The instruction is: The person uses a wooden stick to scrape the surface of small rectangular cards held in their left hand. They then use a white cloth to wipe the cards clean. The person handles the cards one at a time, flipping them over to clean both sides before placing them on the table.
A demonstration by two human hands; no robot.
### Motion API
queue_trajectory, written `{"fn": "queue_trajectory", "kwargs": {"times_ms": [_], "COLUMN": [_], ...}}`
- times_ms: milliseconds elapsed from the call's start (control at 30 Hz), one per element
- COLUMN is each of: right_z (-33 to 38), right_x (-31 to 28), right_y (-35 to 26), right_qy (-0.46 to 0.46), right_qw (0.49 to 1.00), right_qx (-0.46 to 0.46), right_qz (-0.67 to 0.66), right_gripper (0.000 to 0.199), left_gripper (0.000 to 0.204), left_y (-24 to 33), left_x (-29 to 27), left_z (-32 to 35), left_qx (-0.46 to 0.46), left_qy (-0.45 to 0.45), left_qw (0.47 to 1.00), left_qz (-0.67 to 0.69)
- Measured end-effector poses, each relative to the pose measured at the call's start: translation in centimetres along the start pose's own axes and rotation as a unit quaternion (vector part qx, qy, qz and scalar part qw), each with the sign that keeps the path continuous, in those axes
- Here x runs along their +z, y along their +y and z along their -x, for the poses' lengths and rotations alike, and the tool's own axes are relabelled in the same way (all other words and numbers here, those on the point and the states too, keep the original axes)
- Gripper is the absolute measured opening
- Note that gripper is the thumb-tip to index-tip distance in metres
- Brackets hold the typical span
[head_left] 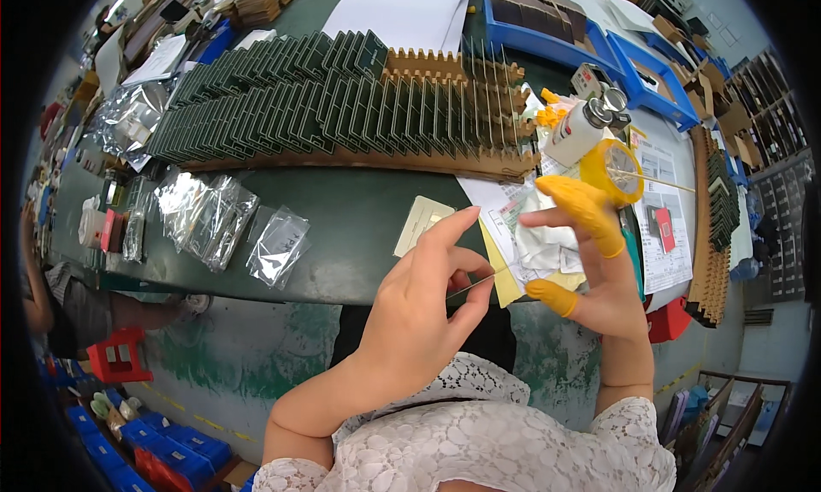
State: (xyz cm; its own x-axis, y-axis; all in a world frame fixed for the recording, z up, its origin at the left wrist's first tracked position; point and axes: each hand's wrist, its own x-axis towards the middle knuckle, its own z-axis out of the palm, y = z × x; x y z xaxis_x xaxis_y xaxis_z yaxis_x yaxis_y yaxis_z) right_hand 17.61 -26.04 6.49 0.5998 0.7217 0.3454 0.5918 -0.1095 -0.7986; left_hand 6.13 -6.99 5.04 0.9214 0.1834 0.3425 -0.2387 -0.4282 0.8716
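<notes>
My left hand [415, 308] pinches a thin flat card [479, 284] between thumb and fingers, its index finger stretched out. The card is seen nearly edge-on, so its faces are hidden. To its right, my right hand [603, 295] is apart from the card, thumb and fingers spread with nothing between them. Yellow finger cots [552, 297] cover its thumb and some fingertips. Beyond the left hand, a cream flat piece [421, 224] lies on the green table. Crumpled white cloth or tissue [547, 246] lies behind the right hand, on papers.
Green circuit boards [256, 107] stand in rows in a brown slotted rack [359, 160] across the table. Clear plastic bags [278, 246] lie at left. A white bottle [581, 131], a yellow tape roll [612, 171] and blue trays [547, 32] stand at right. A person's leg [141, 312] shows at far left.
</notes>
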Motion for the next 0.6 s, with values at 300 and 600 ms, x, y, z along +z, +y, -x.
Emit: {"fn": "queue_trajectory", "kwargs": {"times_ms": [300, 600], "right_z": [-0.6, -0.6], "right_x": [1.9, 2.9], "right_y": [0.0, 0.5], "right_qy": [-0.035, -0.026], "right_qw": [0.996, 0.985], "right_qx": [-0.021, 0.000], "right_qz": [-0.074, -0.169], "right_gripper": [0.070, 0.072], "left_gripper": [0.067, 0.069], "left_y": [-0.3, -0.3], "left_x": [-0.2, -0.4], "left_z": [0.3, 0.1], "left_qx": [0.015, 0.009], "left_qy": [-0.018, -0.024], "left_qw": [1.000, 1.000], "left_qz": [-0.019, -0.010]}}
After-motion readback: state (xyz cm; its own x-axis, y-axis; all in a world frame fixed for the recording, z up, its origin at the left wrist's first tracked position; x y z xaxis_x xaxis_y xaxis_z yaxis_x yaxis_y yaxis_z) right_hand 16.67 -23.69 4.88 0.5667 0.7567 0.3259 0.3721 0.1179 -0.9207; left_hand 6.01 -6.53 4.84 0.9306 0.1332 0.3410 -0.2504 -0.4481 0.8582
